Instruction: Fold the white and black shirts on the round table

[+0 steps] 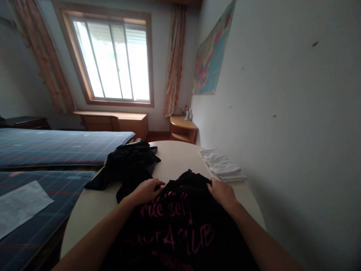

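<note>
A black T-shirt (177, 226) with pink lettering is spread over the near part of the round table and toward me. My left hand (146, 191) is closed on its upper left side, with thumb and fingers at the cloth. On the upper right edge my right hand (223, 192) pinches the fabric, its fingertips partly hidden by folds. Beyond my left hand lies a rumpled pile of black clothes (126, 160). Folded white cloth (222, 165) rests at the table's right side, just past my right hand.
The pale round table (175, 150) stands close to the white wall (296, 158) on the right. Two beds with blue plaid mattresses (64, 146) are on the left, a sheet of paper (24, 207) on the nearer one. A desk (132, 122) and corner shelf (184, 123) are farther back.
</note>
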The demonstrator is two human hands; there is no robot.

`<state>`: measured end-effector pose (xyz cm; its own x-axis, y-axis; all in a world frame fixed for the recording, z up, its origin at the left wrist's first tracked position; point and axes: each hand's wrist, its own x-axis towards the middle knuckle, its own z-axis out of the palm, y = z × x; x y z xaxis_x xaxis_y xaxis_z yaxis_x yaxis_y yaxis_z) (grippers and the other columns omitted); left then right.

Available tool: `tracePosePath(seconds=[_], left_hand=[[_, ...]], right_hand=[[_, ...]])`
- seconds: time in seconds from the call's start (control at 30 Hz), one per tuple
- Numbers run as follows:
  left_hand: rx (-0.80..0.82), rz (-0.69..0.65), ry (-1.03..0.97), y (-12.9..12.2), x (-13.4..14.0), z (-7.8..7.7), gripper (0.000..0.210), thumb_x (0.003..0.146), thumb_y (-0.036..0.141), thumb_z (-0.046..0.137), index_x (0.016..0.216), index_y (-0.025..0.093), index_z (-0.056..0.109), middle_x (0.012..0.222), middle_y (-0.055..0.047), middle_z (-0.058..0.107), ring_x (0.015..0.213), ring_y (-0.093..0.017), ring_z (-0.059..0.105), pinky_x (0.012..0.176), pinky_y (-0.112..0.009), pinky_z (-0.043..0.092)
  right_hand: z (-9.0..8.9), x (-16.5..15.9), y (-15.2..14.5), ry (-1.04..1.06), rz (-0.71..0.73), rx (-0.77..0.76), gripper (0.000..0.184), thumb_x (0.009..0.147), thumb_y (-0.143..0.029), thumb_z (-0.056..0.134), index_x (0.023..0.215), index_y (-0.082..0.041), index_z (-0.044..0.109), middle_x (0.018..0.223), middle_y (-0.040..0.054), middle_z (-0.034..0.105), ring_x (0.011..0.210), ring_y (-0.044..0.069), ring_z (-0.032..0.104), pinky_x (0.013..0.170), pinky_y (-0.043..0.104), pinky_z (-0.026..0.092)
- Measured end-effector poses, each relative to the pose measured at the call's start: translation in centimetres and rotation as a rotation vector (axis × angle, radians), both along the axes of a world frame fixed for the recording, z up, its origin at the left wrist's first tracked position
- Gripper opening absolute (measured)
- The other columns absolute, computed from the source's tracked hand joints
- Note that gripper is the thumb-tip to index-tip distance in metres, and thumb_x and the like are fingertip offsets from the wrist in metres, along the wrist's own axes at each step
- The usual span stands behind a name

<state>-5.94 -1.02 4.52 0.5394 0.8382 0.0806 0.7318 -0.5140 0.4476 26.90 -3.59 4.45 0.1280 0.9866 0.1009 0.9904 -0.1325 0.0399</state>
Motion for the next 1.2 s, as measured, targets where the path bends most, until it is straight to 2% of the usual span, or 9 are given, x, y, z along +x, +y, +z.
tracePosePath(seconds=[0.17,0.3,0.4,0.5,0.7,0.8,0.9,1.07,1.2], left_hand=[[0.078,0.029,-0.003,-0.6,0.1,0.6,0.026,0.090,0.032,0.047,0.099,0.025,0.071,0.101,-0.004,0.071,0.094,-0.021,0.066,0.085,-0.029,0.049],[0.262,0.150,-0.132,-0.5,0.0,0.6,0.025,0.094,0.034,0.043,0.093,0.024,0.066,0.104,-0.005,0.068,0.102,-0.022,0.062,0.092,-0.033,0.048],[0.337,0.274,-0.294,-0.2,-0.2,0.5,0.025,0.096,0.034,0.038,0.102,0.022,0.059,0.108,-0.006,0.067,0.104,-0.022,0.062,0.096,-0.036,0.047],[0.289,0.356,-0.361,-0.3,-0.5,0.5,0.026,0.098,0.036,0.034,0.110,0.022,0.052,0.099,-0.005,0.068,0.091,-0.022,0.066,0.086,-0.036,0.049],[0.213,0.096,-0.392,-1.7,-0.6,0.9,0.019,0.092,0.035,0.047,0.102,0.022,0.054,0.102,-0.005,0.069,0.094,-0.021,0.066,0.088,-0.033,0.050],[0.236,-0.016,-0.361,-2.2,-0.3,0.9,0.027,0.086,0.036,0.059,0.108,0.021,0.056,0.107,-0.006,0.069,0.098,-0.021,0.064,0.091,-0.035,0.050],[0.317,-0.119,-0.349,-2.7,0.2,1.2,0.025,0.084,0.031,0.063,0.107,0.022,0.059,0.104,-0.006,0.068,0.098,-0.021,0.063,0.091,-0.036,0.050],[0.309,-0.340,-0.316,-4.2,1.1,1.8,0.007,0.086,0.024,0.060,0.080,0.021,0.063,0.112,-0.006,0.064,0.100,-0.019,0.062,0.091,-0.032,0.050],[0.221,-0.290,-0.304,-5.0,2.1,1.5,0.012,0.091,0.025,0.053,0.086,0.021,0.064,0.121,-0.006,0.061,0.083,-0.014,0.063,0.080,-0.029,0.052]], right_hand=[[-0.4,-0.5,-1.0,-0.022,0.123,0.263,0.017,0.092,-0.024,0.050,0.096,-0.019,0.065,0.098,0.0123,0.070,0.097,0.027,0.063,0.083,0.037,0.044],[-0.8,0.0,-1.2,0.134,0.228,0.461,0.018,0.096,-0.029,0.043,0.097,-0.018,0.058,0.097,0.0116,0.067,0.096,0.026,0.060,0.091,0.040,0.042],[-1.4,0.4,-1.3,0.280,0.234,0.539,0.020,0.097,-0.032,0.040,0.097,-0.018,0.054,0.093,0.0117,0.066,0.092,0.027,0.061,0.090,0.040,0.044],[-1.9,0.7,-1.6,0.384,0.263,0.568,0.020,0.096,-0.035,0.041,0.101,-0.020,0.052,0.097,0.0117,0.066,0.092,0.027,0.063,0.087,0.039,0.047],[-2.1,0.9,-2.0,0.438,0.383,0.607,0.029,0.093,-0.035,0.044,0.116,-0.019,0.052,0.111,0.0135,0.065,0.106,0.027,0.061,0.095,0.042,0.048],[-1.9,0.8,-2.1,0.455,0.412,0.653,0.035,0.092,-0.033,0.045,0.122,-0.017,0.051,0.115,0.0139,0.064,0.107,0.026,0.061,0.096,0.043,0.047],[-1.7,0.8,-2.3,0.465,0.442,0.633,0.045,0.090,-0.038,0.051,0.129,-0.016,0.051,0.101,0.0102,0.067,0.094,0.024,0.063,0.089,0.040,0.050],[-1.3,0.5,-2.7,0.434,0.439,0.451,0.046,0.093,-0.047,0.052,0.126,-0.017,0.062,0.071,0.0018,0.063,0.074,0.021,0.062,0.079,0.037,0.048],[-0.9,0.2,-2.9,0.447,0.507,0.367,0.037,0.090,-0.044,0.058,0.117,-0.021,0.068,0.083,0.0041,0.070,0.082,0.022,0.064,0.085,0.039,0.046]])
